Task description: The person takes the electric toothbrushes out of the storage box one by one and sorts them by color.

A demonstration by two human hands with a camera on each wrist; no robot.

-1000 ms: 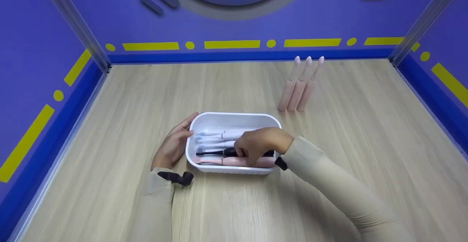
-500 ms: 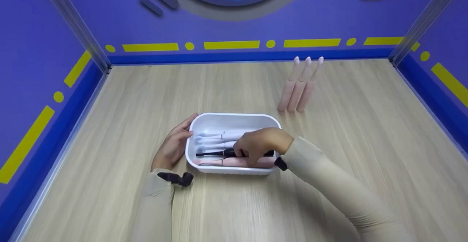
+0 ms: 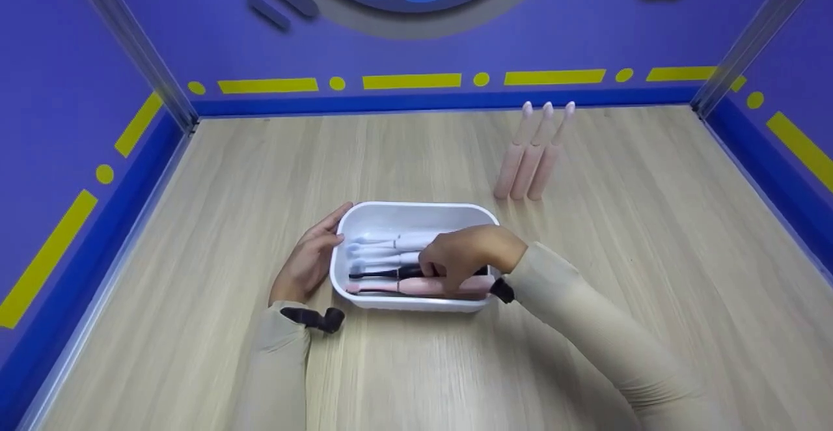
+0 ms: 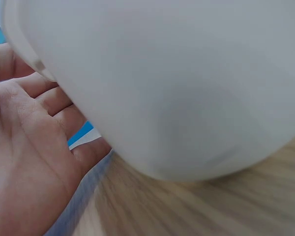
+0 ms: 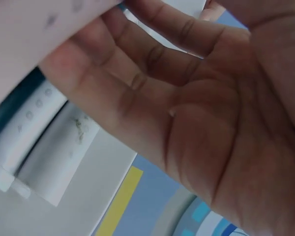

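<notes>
A white plastic bin (image 3: pixel 416 302) holds electric toothbrushes lying side by side. In the head view my right hand (image 3: pixel 465 252) reaches into it and pinches the handle of the nearest one, a pink electric toothbrush (image 3: pixel 423 286). Beside that lies a black electric toothbrush (image 3: pixel 377 275), partly hidden by the hand. Behind it are several white electric toothbrushes (image 3: pixel 407 242). My left hand (image 3: pixel 309 258) rests against the bin's left end, thumb at the rim. The left wrist view shows its fairly straight fingers (image 4: pixel 54 101) along the outer wall.
Three pink electric toothbrushes (image 3: pixel 530 167) stand upright in a row at the back right of the wooden table (image 3: pixel 273 157). Blue-purple panels (image 3: pixel 416 53) with yellow dashes enclose the back and both sides.
The pink toothbrush in my right hand has shifted slightly right, its handle end rising a little. My right hand has moved slightly with it. The left hand and the bin have stayed put.
</notes>
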